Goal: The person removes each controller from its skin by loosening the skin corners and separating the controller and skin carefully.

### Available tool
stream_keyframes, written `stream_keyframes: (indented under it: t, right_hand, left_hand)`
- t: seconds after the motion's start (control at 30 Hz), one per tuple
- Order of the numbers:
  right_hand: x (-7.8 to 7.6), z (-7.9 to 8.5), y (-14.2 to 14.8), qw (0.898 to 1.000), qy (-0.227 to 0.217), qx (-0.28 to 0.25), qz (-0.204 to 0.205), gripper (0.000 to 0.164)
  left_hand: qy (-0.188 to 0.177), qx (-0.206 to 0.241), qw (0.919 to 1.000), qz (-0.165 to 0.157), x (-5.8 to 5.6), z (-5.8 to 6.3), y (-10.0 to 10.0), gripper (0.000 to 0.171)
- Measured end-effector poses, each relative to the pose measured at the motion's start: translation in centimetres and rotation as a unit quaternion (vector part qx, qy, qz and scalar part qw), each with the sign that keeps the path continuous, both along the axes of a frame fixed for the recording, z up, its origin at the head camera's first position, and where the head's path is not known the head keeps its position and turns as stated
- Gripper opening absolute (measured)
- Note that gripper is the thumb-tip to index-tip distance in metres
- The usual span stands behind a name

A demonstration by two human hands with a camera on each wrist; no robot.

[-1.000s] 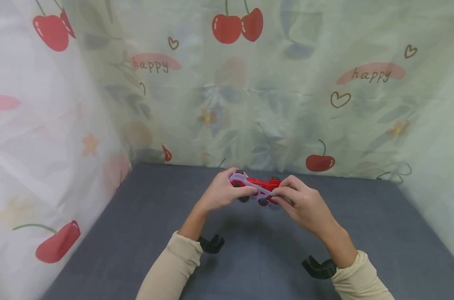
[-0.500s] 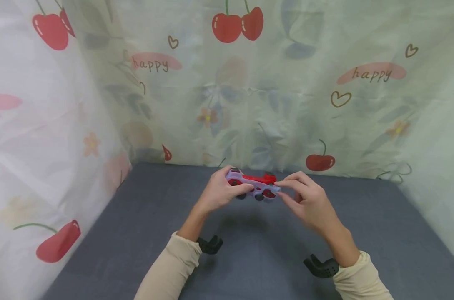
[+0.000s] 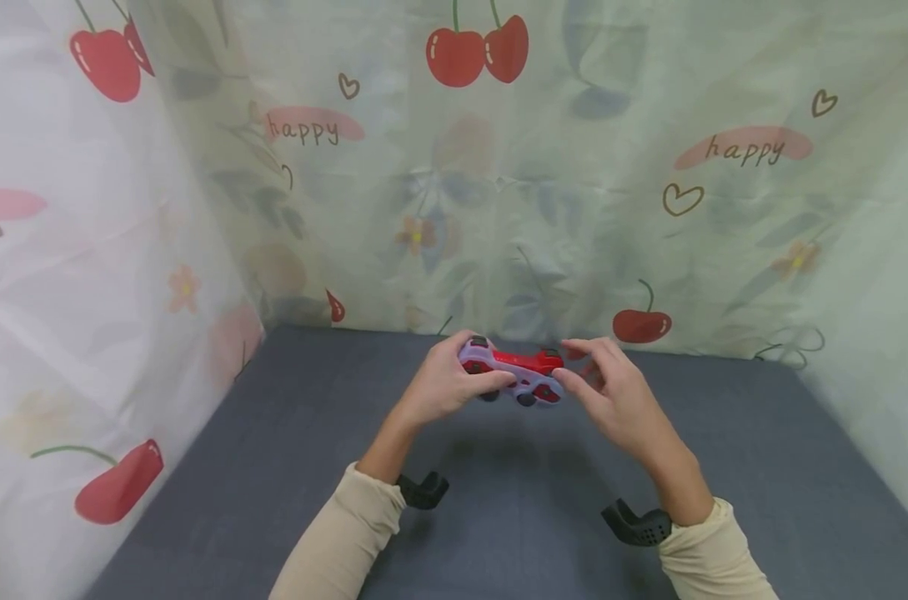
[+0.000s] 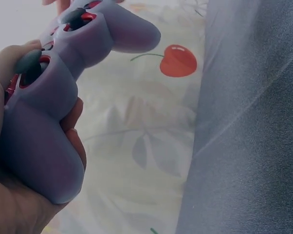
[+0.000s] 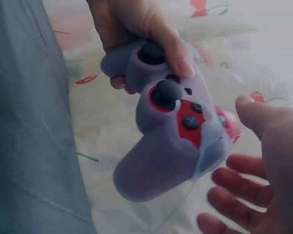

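Note:
My left hand (image 3: 444, 382) grips the left end of a red game controller (image 3: 527, 362), held up above the table with the thumb across its face. A translucent purple silicone cover (image 5: 151, 156) wraps both handles and surrounds the black thumbsticks. Near the face buttons (image 5: 190, 122), the cover's edge (image 5: 212, 146) stands loose, and a red corner of the controller shows bare past it. My right hand (image 3: 622, 404) is beside that end, fingers spread and holding nothing. In the right wrist view, a gap shows between its thumb (image 5: 251, 114) and the controller.
A dark grey cloth (image 3: 499, 517) covers the table. Behind it hangs a pale curtain (image 3: 544, 142) printed with cherries and "happy", with another sheet (image 3: 63, 275) along the left. Black curved mounts sit at the left wrist (image 3: 423, 490) and right wrist (image 3: 637, 525).
My right fingers pinched the cover's right end earlier and drew it outward; now they have let go and spread apart. My left hand keeps its grip, with the controller shifting only slightly.

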State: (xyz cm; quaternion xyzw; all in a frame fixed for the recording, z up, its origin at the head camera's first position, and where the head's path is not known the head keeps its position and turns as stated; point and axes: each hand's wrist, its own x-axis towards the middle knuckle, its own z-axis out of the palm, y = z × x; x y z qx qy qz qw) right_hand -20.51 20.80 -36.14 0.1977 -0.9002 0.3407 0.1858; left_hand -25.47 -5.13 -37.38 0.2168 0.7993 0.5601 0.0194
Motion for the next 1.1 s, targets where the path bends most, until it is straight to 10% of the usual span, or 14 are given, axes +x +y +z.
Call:
stream_keyframes:
  t: [0.3, 1.1]
  right_hand:
    - [-0.9, -1.5, -0.5, 0.984, -0.152, -0.082, 0.034, 0.051]
    - [-0.6, -2.7, -0.5, 0.97, -0.18, -0.162, 0.0, 0.035]
  left_hand:
    - [0.008, 0.009, 0.9995, -0.028, 0.1, -0.2, 0.6, 0.041]
    - [-0.003, 0.01, 0.9981, -0.061, 0.6, -0.8, 1.3, 0.055]
